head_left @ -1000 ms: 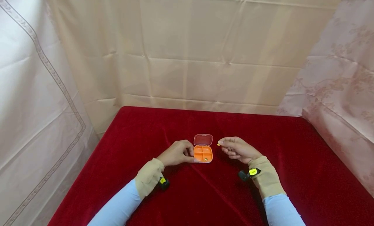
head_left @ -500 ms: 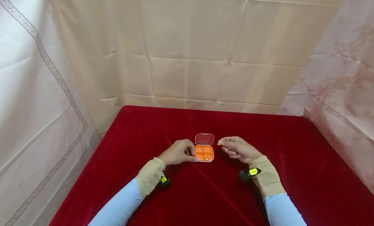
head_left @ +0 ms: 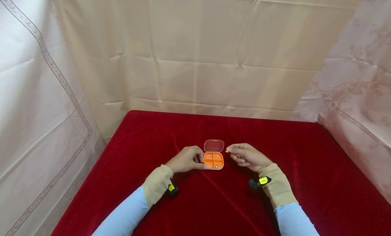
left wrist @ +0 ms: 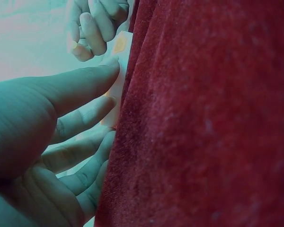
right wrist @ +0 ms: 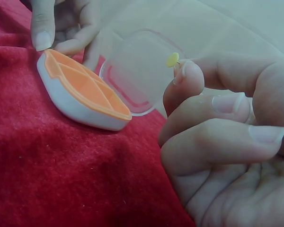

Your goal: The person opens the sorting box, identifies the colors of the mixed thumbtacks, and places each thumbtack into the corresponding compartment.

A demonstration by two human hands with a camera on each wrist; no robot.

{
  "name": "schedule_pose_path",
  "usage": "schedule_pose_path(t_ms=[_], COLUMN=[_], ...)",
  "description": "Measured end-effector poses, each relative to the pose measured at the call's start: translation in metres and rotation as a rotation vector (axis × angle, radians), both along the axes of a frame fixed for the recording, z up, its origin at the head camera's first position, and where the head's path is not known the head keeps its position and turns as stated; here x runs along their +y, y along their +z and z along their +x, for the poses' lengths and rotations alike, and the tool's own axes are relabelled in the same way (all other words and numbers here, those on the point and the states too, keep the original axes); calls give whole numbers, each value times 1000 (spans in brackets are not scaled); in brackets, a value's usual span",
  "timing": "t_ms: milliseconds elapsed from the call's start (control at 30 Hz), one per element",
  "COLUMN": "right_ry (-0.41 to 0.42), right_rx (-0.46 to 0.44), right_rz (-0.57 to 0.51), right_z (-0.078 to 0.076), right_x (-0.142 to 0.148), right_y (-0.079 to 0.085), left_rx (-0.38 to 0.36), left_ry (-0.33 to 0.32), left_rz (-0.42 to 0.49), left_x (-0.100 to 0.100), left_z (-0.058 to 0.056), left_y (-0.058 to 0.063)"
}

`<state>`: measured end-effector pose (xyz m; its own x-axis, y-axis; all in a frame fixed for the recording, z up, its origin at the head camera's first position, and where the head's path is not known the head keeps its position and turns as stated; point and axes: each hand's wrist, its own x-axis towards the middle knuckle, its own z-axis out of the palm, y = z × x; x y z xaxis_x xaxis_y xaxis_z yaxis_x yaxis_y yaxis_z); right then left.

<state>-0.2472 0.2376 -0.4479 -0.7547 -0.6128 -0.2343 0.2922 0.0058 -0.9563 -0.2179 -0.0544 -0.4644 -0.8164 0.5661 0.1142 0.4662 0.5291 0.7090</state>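
A small pill box (head_left: 213,160) lies on the red cloth, with an orange divided inside, a white outer shell and its clear lid (head_left: 214,145) swung up at the back. My left hand (head_left: 187,158) holds the box by its left side, thumb at the front corner. To the right of the lid, apart from the box, my right hand (head_left: 248,156) pinches a small yellow disc (right wrist: 173,59) with a thin metal stem between thumb and index finger. One small shiny gold piece (head_left: 217,166) sits in the front right compartment. The other compartments show bare orange.
The red velvet cloth (head_left: 171,209) covers the table, its back edge near a beige curtain (head_left: 195,83). Pale patterned drapes hang at the left (head_left: 39,127) and right (head_left: 360,86). Both wrists carry small black cameras.
My right hand has shifted slightly left, bringing the yellow disc a little closer to the pill box. My left hand keeps its hold on the box.
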Motion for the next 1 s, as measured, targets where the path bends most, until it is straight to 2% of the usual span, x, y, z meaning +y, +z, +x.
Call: schedule_pose_path(t_ms=[1000], right_ry=[5], right_rx=[-2], right_rz=[12], right_z=[2], right_x=[-9], right_y=[-4], left_rx=[18], left_ry=[1], left_rz=[-16], left_x=[1], left_z=[2], left_y=[3])
